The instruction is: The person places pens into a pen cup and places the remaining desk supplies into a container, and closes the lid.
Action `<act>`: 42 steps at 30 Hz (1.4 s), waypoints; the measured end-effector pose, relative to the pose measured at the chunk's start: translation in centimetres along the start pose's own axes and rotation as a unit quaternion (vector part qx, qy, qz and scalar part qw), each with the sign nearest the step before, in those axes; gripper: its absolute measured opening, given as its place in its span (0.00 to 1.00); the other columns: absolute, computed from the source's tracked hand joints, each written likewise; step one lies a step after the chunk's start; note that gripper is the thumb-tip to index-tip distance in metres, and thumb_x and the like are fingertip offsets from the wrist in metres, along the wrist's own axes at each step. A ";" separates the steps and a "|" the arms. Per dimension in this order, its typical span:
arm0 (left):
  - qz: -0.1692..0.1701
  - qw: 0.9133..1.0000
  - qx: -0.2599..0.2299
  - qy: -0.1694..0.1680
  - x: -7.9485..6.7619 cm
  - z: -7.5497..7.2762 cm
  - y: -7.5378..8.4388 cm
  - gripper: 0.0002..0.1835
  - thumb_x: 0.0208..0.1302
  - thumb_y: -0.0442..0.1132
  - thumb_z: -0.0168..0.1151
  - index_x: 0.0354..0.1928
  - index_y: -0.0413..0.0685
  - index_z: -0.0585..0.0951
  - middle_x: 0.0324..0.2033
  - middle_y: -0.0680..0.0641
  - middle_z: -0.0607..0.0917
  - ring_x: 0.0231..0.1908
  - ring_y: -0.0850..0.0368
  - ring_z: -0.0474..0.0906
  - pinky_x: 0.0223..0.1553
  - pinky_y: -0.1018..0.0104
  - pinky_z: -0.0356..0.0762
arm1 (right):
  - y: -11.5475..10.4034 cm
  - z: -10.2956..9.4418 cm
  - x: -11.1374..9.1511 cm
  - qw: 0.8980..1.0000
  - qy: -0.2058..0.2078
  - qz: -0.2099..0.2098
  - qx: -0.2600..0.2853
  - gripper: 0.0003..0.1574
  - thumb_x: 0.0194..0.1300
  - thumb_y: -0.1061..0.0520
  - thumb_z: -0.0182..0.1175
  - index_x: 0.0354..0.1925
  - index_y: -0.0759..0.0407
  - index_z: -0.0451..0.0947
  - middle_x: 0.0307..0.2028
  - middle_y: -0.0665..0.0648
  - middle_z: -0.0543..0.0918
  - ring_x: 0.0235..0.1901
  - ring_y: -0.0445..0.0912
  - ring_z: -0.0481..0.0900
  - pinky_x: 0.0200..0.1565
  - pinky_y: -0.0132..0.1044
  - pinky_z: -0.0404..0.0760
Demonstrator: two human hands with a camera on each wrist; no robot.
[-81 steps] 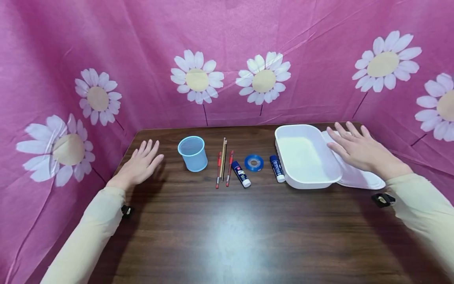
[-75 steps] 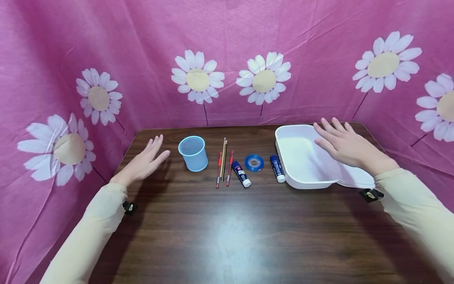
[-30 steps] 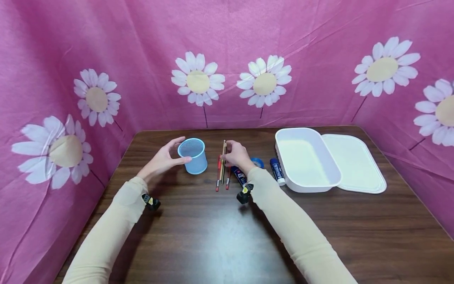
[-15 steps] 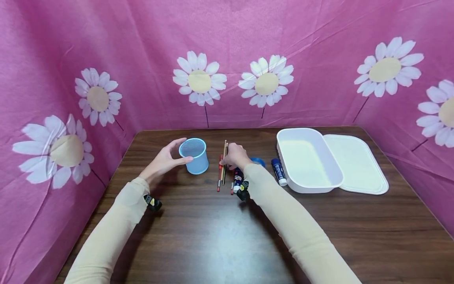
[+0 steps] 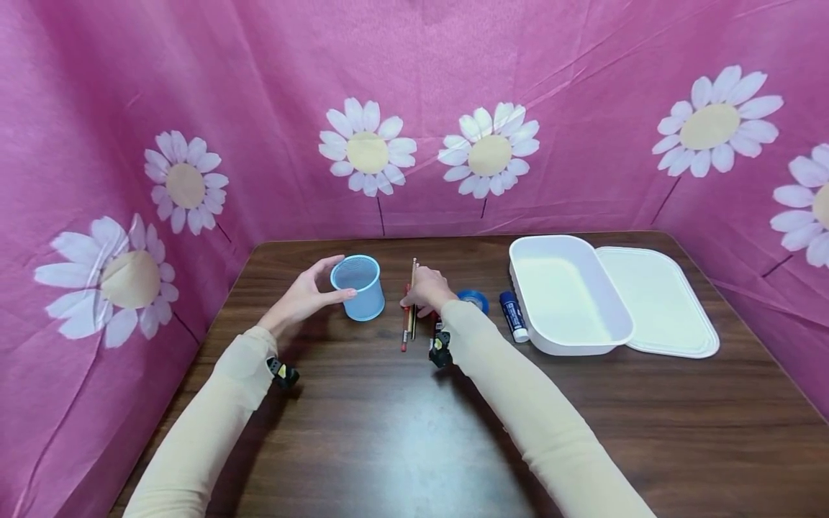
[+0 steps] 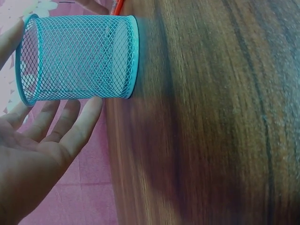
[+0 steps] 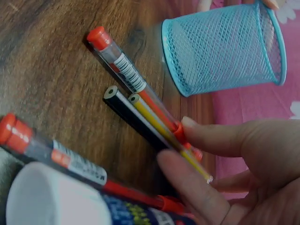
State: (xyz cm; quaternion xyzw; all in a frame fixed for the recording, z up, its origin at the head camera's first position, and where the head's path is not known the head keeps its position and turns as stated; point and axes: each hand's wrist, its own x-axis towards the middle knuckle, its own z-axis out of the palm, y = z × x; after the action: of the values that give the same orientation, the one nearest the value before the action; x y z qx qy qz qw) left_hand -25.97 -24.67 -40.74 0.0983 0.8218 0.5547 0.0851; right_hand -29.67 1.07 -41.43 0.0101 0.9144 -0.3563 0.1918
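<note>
My left hand [image 5: 303, 298] holds a light blue mesh pen cup [image 5: 364, 301] upright on the table, thumb at the near rim and fingers behind. The left wrist view shows the mesh cup [image 6: 77, 58] with nothing inside. My right hand [image 5: 429, 289] pinches a yellow pencil [image 7: 161, 123] and a black pencil [image 7: 133, 119] between thumb and fingers. Against the thumb lies a red pen [image 7: 129, 72]. A second red pen [image 7: 79, 164] and a white-ended glue stick [image 7: 56, 201] lie below the fingers, largely hidden by the hand in the head view.
Right of my right hand lies a roll of blue tape [image 5: 476, 298], partly covered by the sleeve. Beyond it are another glue stick [image 5: 514, 316], a white plastic box [image 5: 579, 348] and its white lid [image 5: 680, 309]. A pink flowered cloth [image 5: 427, 65] hangs behind the table [image 5: 363, 446].
Both hands have come in from the table's sides, the left to the pen cup, the right to the pencils. The near glue stick and right-hand red pen have shifted; the pencils are drawn together.
</note>
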 end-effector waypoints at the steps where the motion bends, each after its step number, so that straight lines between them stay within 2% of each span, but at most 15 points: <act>1: -0.002 1.000 -0.006 0.001 0.0 0.0 -0.1 0.50 0.57 0.49 0.79 0.77 0.52 0.62 0.67 0.46 0.72 0.66 0.49 0.67 0.68 0.49 0.63 | 0.2 0.0 0.1 1.000 -0.004 0.007 0.019 0.20 0.58 0.60 0.77 0.36 0.66 0.74 0.36 0.63 0.79 0.21 0.49 0.86 0.24 0.37 0.86; 5: -0.002 1.000 -0.019 0.003 -0.1 0.1 -0.1 0.50 0.55 0.51 0.79 0.77 0.53 0.63 0.66 0.47 0.73 0.65 0.50 0.67 0.66 0.51 0.66 | 0.5 0.0 0.1 0.996 -0.009 0.029 0.080 0.18 0.58 0.64 0.76 0.37 0.67 0.74 0.34 0.65 0.79 0.20 0.51 0.86 0.24 0.38 0.87; 10: -0.005 1.000 -0.019 0.002 -0.1 0.2 -0.1 0.49 0.55 0.51 0.79 0.76 0.56 0.63 0.66 0.47 0.73 0.64 0.51 0.68 0.61 0.54 0.73 | 0.8 -0.1 -0.1 0.993 -0.005 0.026 0.112 0.20 0.57 0.66 0.75 0.42 0.67 0.74 0.33 0.65 0.79 0.23 0.52 0.86 0.25 0.39 0.87; 14: -0.002 1.000 -0.021 -0.004 -0.2 0.2 0.1 0.49 0.57 0.49 0.79 0.77 0.55 0.62 0.65 0.44 0.73 0.62 0.47 0.70 0.56 0.47 0.79 | 1.0 -0.1 -0.3 0.992 -0.010 0.013 0.125 0.21 0.58 0.66 0.74 0.46 0.68 0.75 0.33 0.64 0.80 0.27 0.51 0.84 0.26 0.38 0.87; 18: 0.005 1.000 -0.019 -0.007 -0.2 0.1 0.1 0.48 0.58 0.46 0.78 0.77 0.52 0.62 0.64 0.41 0.72 0.61 0.44 0.71 0.53 0.41 0.81 | 1.3 -0.3 -0.5 0.990 -0.018 0.000 0.138 0.25 0.60 0.67 0.73 0.52 0.69 0.74 0.35 0.63 0.82 0.30 0.51 0.85 0.27 0.38 0.87; 22: 0.002 1.000 -0.019 -0.004 -0.1 0.2 0.0 0.48 0.58 0.48 0.78 0.77 0.52 0.62 0.64 0.41 0.73 0.60 0.46 0.71 0.53 0.46 0.82 | 1.7 -0.6 -0.5 0.988 -0.021 -0.006 0.155 0.31 0.61 0.69 0.71 0.59 0.69 0.72 0.35 0.64 0.82 0.30 0.50 0.85 0.29 0.39 0.88; 27: 0.001 1.000 -0.017 -0.001 0.0 0.4 -0.2 0.48 0.58 0.49 0.77 0.77 0.51 0.62 0.62 0.41 0.74 0.58 0.47 0.72 0.50 0.46 0.83 | 2.1 -1.0 -0.4 0.984 -0.031 -0.013 0.174 0.37 0.61 0.69 0.71 0.66 0.69 0.68 0.37 0.65 0.82 0.30 0.50 0.84 0.31 0.40 0.88; 32: -0.003 1.000 -0.025 -0.008 -0.1 0.4 0.1 0.48 0.58 0.49 0.77 0.77 0.52 0.61 0.63 0.41 0.74 0.59 0.46 0.71 0.52 0.44 0.82 | 2.1 -1.6 -0.3 0.980 -0.049 -0.027 0.193 0.39 0.62 0.70 0.69 0.69 0.70 0.66 0.44 0.68 0.82 0.32 0.51 0.84 0.32 0.40 0.89; 35: -0.002 0.999 -0.035 -0.011 -0.1 0.4 0.2 0.48 0.58 0.49 0.78 0.77 0.53 0.62 0.63 0.42 0.73 0.60 0.46 0.70 0.53 0.42 0.81 | 1.9 -2.1 -0.4 0.975 -0.064 -0.039 0.210 0.43 0.64 0.71 0.66 0.73 0.69 0.61 0.47 0.68 0.82 0.34 0.52 0.83 0.33 0.40 0.89; 38: -0.002 1.000 -0.029 -0.009 -0.1 0.4 0.0 0.48 0.59 0.49 0.77 0.77 0.53 0.62 0.64 0.42 0.73 0.60 0.47 0.71 0.53 0.44 0.81 | 1.3 -2.7 -0.8 0.970 -0.081 -0.052 0.223 0.46 0.65 0.71 0.66 0.75 0.67 0.57 0.47 0.68 0.83 0.35 0.53 0.85 0.35 0.42 0.89; 42: -0.005 1.000 -0.025 -0.007 -0.1 0.3 -0.1 0.48 0.59 0.49 0.77 0.77 0.53 0.61 0.64 0.42 0.73 0.59 0.48 0.71 0.52 0.46 0.82 | 0.3 -3.7 -1.9 0.964 -0.091 -0.071 0.239 0.43 0.66 0.67 0.67 0.73 0.65 0.60 0.45 0.65 0.82 0.35 0.54 0.85 0.37 0.45 0.89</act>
State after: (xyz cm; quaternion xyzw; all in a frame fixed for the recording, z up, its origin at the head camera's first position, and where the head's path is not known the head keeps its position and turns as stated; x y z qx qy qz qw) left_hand -25.84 -24.47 -40.90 0.0957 0.8076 0.5739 0.0964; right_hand -29.18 3.95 -38.47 -0.0414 0.7795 -0.5768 0.2409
